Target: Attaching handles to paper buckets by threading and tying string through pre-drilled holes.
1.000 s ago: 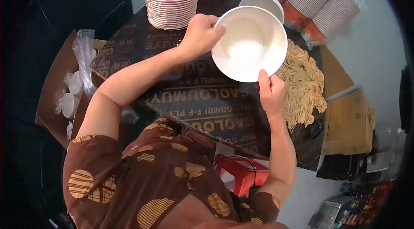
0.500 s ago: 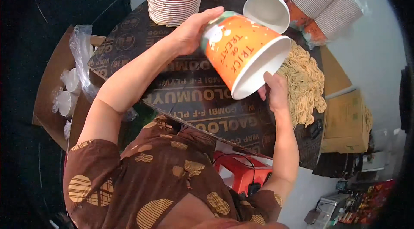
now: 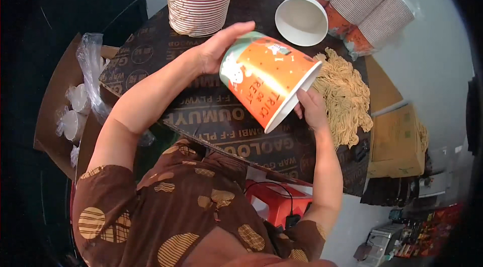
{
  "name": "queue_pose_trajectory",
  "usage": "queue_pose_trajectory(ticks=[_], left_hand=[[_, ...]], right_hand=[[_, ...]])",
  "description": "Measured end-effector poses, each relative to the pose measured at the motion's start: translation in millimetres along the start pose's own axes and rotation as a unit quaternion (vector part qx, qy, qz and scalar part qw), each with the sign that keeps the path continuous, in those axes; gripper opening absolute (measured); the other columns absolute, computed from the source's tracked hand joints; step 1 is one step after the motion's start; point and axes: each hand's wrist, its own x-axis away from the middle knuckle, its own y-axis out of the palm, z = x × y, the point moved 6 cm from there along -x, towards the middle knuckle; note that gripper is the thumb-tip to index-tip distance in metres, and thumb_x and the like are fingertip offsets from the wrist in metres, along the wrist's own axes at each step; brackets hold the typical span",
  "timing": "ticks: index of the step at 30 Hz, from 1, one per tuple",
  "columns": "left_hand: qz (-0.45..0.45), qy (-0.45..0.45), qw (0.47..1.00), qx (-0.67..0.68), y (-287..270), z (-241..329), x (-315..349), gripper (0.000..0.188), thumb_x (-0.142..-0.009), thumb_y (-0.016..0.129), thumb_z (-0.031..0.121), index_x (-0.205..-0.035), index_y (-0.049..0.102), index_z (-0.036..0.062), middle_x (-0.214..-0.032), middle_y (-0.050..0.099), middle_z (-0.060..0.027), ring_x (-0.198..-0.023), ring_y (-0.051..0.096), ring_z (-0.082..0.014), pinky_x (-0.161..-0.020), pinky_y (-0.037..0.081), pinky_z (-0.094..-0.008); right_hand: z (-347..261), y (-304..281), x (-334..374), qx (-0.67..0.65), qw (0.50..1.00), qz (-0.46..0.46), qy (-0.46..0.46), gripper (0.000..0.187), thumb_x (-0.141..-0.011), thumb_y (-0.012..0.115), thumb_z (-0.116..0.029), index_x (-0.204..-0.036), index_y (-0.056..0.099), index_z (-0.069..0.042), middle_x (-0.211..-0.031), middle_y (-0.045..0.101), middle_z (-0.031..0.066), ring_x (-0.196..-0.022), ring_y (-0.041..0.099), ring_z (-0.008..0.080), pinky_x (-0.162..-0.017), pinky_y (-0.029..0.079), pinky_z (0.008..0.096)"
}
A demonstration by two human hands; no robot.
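Note:
Tilted on its side above the table, an orange and green paper bucket [image 3: 269, 75] with a white ghost picture is between my two hands. My left hand [image 3: 220, 48] cups its closed green end, the fingers out of sight behind it. At the open white rim, my right hand [image 3: 313, 107] pinches the edge, thumb showing on the inner side. Just beyond the rim stands another paper bucket [image 3: 302, 20], its white mouth facing me. A heap of cream cord loops [image 3: 344, 98] lies beside my right hand.
A tall stack of nested buckets [image 3: 204, 3] stands at the back left of the dark plywood table [image 3: 201, 116]. Three plastic-wrapped stacks [image 3: 362, 5] lean at the back right. An open carton [image 3: 55, 116] with bagged white cups is on the left, a cardboard box [image 3: 397, 146] on the right.
The held bucket has moved left and slightly down, and turned so its mouth faces more away from me. Both hands have stayed on it.

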Motion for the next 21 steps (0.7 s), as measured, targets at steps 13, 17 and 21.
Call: queue_pose_trajectory(ticks=[13,17,21], left_hand=[[-0.048,-0.032,0.993,-0.107,7.8,-5.7,6.6,0.064,-0.087,0.062,0.039,-0.136,0.042,0.001,-0.124,0.058,-0.0156,-0.11,0.061,-0.0209,-0.095,0.051,-0.0367],[-0.101,0.053,0.986,-0.121,15.2,-1.2,5.5,0.088,-0.081,0.065,0.033,-0.148,0.017,0.004,-0.138,0.043,-0.018,-0.124,0.048,-0.0252,-0.104,0.041,-0.038],[-0.053,0.173,0.973,-0.146,11.7,8.0,3.6,0.105,-0.074,0.069,0.033,-0.151,0.003,0.0045,-0.145,0.031,-0.021,-0.133,0.036,-0.028,-0.111,0.028,-0.0393]], right_hand=[[-9.7,-11.3,0.1,0.077,0.98,0.13,-0.13,0.031,-0.099,0.051,-0.025,-0.082,0.057,0.0,-0.062,0.051,-0.0001,-0.053,0.046,0.007,-0.048,0.036,0.0226],[-30.4,-9.8,4.3,0.035,0.971,0.179,-0.157,0.022,-0.099,0.051,-0.018,-0.093,0.061,0.001,-0.07,0.058,0.0007,-0.054,0.047,0.006,-0.048,0.037,0.0212],[-40.3,-15.0,8.1,-0.005,0.969,0.203,-0.14,0.021,-0.099,0.051,-0.018,-0.1,0.061,0.001,-0.077,0.062,0.0035,-0.055,0.048,0.0053,-0.047,0.037,0.0189]])
